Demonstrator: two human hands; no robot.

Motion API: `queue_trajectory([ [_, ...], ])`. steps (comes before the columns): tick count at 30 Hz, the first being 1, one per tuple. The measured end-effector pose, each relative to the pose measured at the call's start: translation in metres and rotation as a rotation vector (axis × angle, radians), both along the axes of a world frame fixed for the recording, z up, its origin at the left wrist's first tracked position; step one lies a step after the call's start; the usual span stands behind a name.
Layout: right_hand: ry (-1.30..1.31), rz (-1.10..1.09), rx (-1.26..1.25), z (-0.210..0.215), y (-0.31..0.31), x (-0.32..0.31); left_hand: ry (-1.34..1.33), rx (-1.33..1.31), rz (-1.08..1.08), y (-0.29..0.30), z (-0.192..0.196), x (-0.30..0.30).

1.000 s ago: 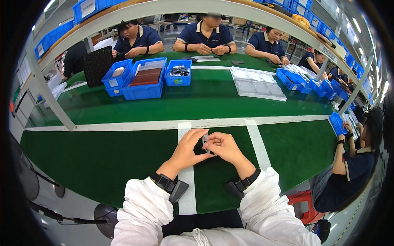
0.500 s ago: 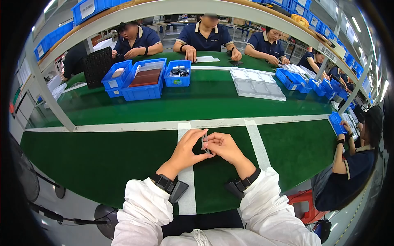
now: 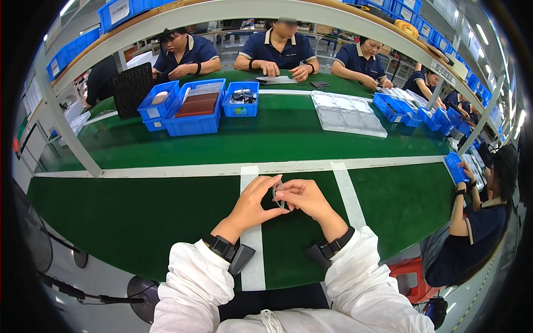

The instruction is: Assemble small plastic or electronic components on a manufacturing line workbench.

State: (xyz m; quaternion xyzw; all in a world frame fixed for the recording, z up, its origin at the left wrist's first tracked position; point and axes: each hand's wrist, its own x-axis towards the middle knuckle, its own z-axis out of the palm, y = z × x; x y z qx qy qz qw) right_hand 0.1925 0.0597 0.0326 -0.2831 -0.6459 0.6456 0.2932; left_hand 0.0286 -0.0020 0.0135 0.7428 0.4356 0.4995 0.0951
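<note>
The left hand [image 3: 252, 201] has its thumb and forefinger spread wide, holding a thin, greyish see-through piece [image 3: 282, 203] by its top and bottom ends. The right hand [image 3: 306, 198] meets it from three o'clock, thumb and forefinger narrowed on the piece's near face; the fingers behind are hidden. The piece stands on edge between the hands, above the green table [image 3: 400, 202], between two white tape strips [image 3: 253, 261].

Compared with half a second ago, both hands hold nearly the same place. The piece looks turned a little, its curved outline showing more openly, and the right fingers sit slightly differently around it.

The bigger change is at twelve o'clock, across the table: the co-worker [image 3: 280, 50] there had hands well apart, and now both are closer together, near a white sheet [image 3: 277, 80].

From the hands, the blue bin [image 3: 191, 125] with the brown stack [image 3: 197, 104] remains at eleven o'clock, a smaller blue bin [image 3: 241, 109] nearer twelve, and the clear tray [image 3: 352, 117] at one o'clock
</note>
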Motion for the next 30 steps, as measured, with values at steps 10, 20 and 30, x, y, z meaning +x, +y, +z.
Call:
queue_trajectory([
  [10,0.002,-0.016,-0.026,0.0016,0.001,0.0012,0.007,-0.009,-0.006,-0.0006,0.0005,-0.0008],
  [20,0.034,-0.056,0.06,-0.0032,-0.0001,-0.0016,-0.015,-0.012,-0.004,0.0006,-0.002,-0.0019],
  [30,0.001,-0.056,0.099,-0.0064,0.0013,-0.0012,-0.021,-0.01,-0.02,0.001,-0.0032,-0.0024],
])
